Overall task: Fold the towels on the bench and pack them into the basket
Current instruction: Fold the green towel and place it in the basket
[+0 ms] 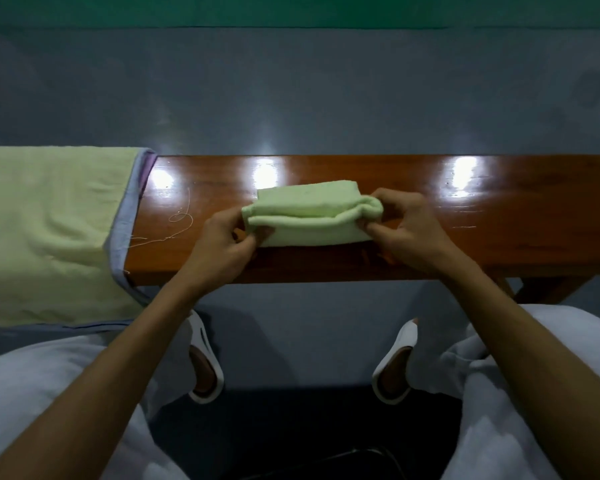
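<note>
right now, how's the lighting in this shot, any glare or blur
Head view: dim overall, three bright glare patches on the glossy bench, fainter ones on the floor behind; head view again: folded towel, left hand and right hand look fairly sharp; head view's bottom edge falls nearly black.

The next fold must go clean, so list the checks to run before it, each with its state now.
1. The left hand pinches the left end of the green towel: ok.
2. The right hand pinches its right end: ok.
3. The towel lies fully on the bench: ok.
4. Right end flat and even: not ok, it is bunched.
5. The loose thread lies apart from the towel: ok.
6. The basket within reach: cannot tell, none in view.
</note>
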### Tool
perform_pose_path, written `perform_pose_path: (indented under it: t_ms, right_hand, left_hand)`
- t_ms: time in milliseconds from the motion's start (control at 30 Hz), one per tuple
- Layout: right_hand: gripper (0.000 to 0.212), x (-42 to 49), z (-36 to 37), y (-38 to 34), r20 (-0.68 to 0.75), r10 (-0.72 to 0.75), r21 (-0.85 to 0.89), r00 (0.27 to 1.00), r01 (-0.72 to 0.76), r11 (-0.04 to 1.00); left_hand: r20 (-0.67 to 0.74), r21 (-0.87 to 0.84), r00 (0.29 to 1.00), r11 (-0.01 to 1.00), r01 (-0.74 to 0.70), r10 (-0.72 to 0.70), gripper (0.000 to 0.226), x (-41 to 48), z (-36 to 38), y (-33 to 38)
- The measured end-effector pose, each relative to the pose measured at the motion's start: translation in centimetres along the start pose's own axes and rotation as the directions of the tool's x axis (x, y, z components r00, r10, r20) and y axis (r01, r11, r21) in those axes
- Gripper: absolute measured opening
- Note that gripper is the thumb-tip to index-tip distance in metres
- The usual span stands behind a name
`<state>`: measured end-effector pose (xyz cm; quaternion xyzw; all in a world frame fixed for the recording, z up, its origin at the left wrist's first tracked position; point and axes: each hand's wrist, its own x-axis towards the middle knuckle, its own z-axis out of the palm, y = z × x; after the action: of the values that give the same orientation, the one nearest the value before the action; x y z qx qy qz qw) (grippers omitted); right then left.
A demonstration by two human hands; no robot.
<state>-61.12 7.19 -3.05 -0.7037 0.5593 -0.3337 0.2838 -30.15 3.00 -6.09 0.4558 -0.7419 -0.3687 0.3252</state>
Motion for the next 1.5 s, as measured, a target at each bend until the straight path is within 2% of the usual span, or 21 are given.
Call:
perform_pose_path:
  t_ms: [67,167,267,433,600,700,767,800,867,933,967,1000,1067,1133,1500]
  right_hand:
    - [0.022,0.8,-0.1,-0.4,-0.03,0.084,0.108,0.996,-0.08,0.991]
    - [0.025,2.5,0.3,-0.4,-0.128,0.213,0.174,0.969,-0.189,0.966]
    - [0.029,4.1,1.0,-0.3,-0.148,0.262,0.146,0.954,-0.241,0.96]
    - [0.033,5.5,3.0,0.3,-0.244,0.341,-0.033,0.908,-0.359,0.933]
    - [0.037,5.5,3.4,0.5,-0.309,0.367,-0.071,0.878,-0.406,0.911]
    - [0.042,5.4,3.3,1.0,-0.337,0.407,-0.08,0.849,-0.457,0.886]
    - [0.046,5.1,3.4,0.8,-0.433,0.352,-0.109,0.83,-0.436,0.893]
    - [0.045,4.8,3.4,0.5,-0.501,0.261,-0.155,0.825,-0.383,0.911]
    - [0.041,4.1,3.6,-0.8,-0.561,-0.036,-0.342,0.827,-0.192,0.92]
    - [0.044,3.4,4.3,-2.1,-0.431,-0.29,-0.531,0.854,0.02,0.847]
    - [0.051,3.3,4.8,-2.3,-0.325,-0.335,-0.578,0.884,0.095,0.81]
    - [0.058,3.2,5.4,-2.3,-0.22,-0.314,-0.604,0.924,0.124,0.787]
    - [0.066,2.8,6.6,-1.6,-0.059,-0.151,-0.636,0.987,0.08,0.768]
    - [0.068,2.4,7.2,-0.7,0.018,-0.023,-0.685,1.0,0.029,0.728]
    - [0.066,0.8,6.3,1.0,-0.059,0.1,-0.634,0.993,-0.115,0.765]
  left_hand:
    - [-0.012,-0.091,0.996,0.992,0.082,-0.084,0.025,0.7,0.1,0.4]
    - [-0.086,-0.078,0.979,0.981,0.178,-0.184,0.021,1.9,0.6,1.1]
    - [-0.145,-0.017,0.957,0.968,0.251,-0.251,0.023,2.8,1.1,1.5]
    - [-0.221,0.194,0.939,0.931,0.308,-0.265,0.032,3.6,1.5,1.2]
    - [-0.246,0.158,0.916,0.919,0.361,-0.317,0.034,3.9,1.7,1.0]
    - [-0.359,0.221,0.877,0.884,0.411,-0.318,0.046,3.6,2.1,1.0]
    - [-0.46,0.364,0.863,0.842,0.398,-0.209,0.05,3.1,2.6,1.3]
    - [-0.471,0.449,0.876,0.827,0.338,-0.102,0.05,2.7,2.9,1.6]
    - [-0.371,0.582,0.922,0.802,0.136,0.112,0.05,2.1,3.5,2.8]
    - [-0.188,0.646,0.956,0.762,-0.052,0.225,0.054,1.8,4.5,3.5]
    - [-0.1,0.669,0.968,0.736,-0.107,0.231,0.056,1.8,5.0,3.6]
    - [-0.025,0.686,0.977,0.715,-0.139,0.214,0.058,1.8,5.5,3.2]
    - [0.07,0.716,0.986,0.681,-0.153,0.148,0.06,1.8,6.1,2.2]
    - [0.107,0.745,0.989,0.651,-0.145,0.098,0.061,1.9,6.4,1.3]
    - [-0.003,0.701,1.0,0.713,0.009,-0.011,0.062,1.3,5.1,-0.2]
